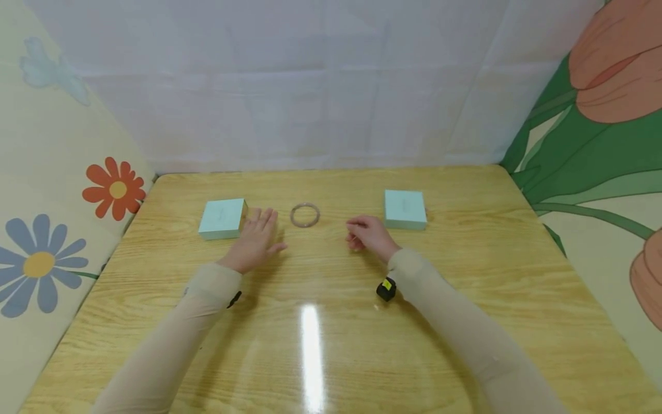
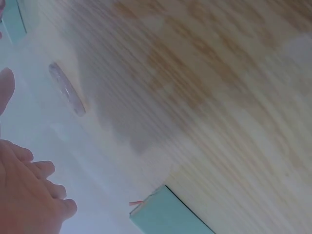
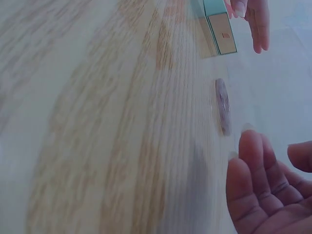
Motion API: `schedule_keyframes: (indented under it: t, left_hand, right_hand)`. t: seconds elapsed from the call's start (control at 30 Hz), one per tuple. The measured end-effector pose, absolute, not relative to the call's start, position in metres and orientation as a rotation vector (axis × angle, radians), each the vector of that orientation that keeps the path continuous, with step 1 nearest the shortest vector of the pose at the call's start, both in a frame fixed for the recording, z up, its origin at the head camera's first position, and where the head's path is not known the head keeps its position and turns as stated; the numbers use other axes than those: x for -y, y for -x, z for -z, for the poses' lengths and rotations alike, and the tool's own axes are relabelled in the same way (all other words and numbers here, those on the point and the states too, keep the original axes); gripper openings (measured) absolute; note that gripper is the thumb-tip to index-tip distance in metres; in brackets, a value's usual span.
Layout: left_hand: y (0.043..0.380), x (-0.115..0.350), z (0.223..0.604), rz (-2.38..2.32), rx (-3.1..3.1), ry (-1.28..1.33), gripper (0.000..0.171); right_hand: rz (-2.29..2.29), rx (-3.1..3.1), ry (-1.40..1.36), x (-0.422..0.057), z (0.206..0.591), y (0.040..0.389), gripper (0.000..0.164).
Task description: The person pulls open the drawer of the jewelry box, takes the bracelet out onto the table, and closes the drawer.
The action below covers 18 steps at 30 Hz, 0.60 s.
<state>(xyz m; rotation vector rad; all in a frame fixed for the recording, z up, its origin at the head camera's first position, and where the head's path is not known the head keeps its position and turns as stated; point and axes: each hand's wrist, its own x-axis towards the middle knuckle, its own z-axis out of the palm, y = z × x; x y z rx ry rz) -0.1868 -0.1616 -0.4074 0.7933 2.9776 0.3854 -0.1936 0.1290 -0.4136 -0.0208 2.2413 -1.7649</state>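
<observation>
While both hands are laid low on the wooden table [image 1: 465,322], a thin round bangle [image 1: 305,215] is seen from the head view lying flat between them, touched by neither. The left hand [image 1: 257,240] is spread flat on the wood, fingers straight, and nothing is held in it. Just beside its fingertips a pale green box [image 1: 223,218] is set. The right hand [image 1: 368,234] is loosely curled, and nothing is held in it either. A second green box [image 1: 405,209] is placed just behind it. A small black and yellow device [image 1: 386,288] is worn at the right wrist.

From the left wrist view, the bangle [image 2: 67,88] is seen edge-on, well apart from the left hand's knuckles [image 2: 29,195]. A corner of the near box [image 2: 168,214] is shown at the bottom.

From the right wrist view, the bangle [image 3: 223,106] is seen near the right hand's fingertips [image 3: 253,161], which are relaxed and half open. The far box [image 3: 219,27] and the other hand's fingers [image 3: 256,22] are shown beyond it.

A slip could well happen here. The bangle is smooth, thin and round, so it might be pushed away or sent rolling across the shiny table if it is bumped by a finger instead of pinched well.
</observation>
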Motion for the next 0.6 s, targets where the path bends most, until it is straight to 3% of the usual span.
schedule_keyframes:
  t: [0.6]
  left_hand:
    - [0.181, 0.136, 0.413, -0.474, -2.994, -0.856, 0.079]
  right_hand:
    - [1.765, -2.304, -0.038, -0.164, 0.410, 0.190, 0.033]
